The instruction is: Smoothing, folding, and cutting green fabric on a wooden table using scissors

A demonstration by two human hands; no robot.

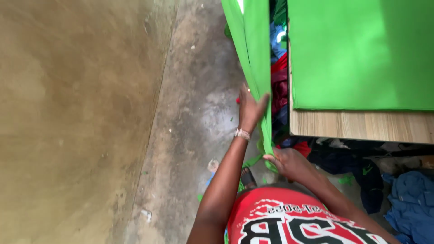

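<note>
Green cloth strip (254, 54): a long bright green length hanging off the left edge of the wooden table (361, 126), running from the top of the view down to the person's waist. Held taut between both hands.

Left hand (250, 108): raised, pressed against the strip about halfway down; fingers extended and close together, thumb spread to the right side of the cloth, so the fabric sits in the fork between thumb and fingers. A pale beaded bracelet (242, 133) circles the wrist.

Right hand (289, 163): lower, near the waist, fingers curled shut around the bottom end of the strip; how much cloth is bunched inside the fist is hard to make out.

Green sheet (361, 54): same colour, laid flat over the tabletop, a band of light wood grain showing along the near edge.

Clothing pile (279, 86): red, maroon and blue garments visible in the gap between the hanging strip and the table.

Blue garment (411, 203) and dark garments (352, 162): heaped on the floor under and right of the table.

Red shirt (289, 221): worn by the person, with large white and black lettering, bottom centre.

Concrete floor (194, 113): grey, stained, scattered with small green scraps. Tan wall (77, 113) at left.
</note>
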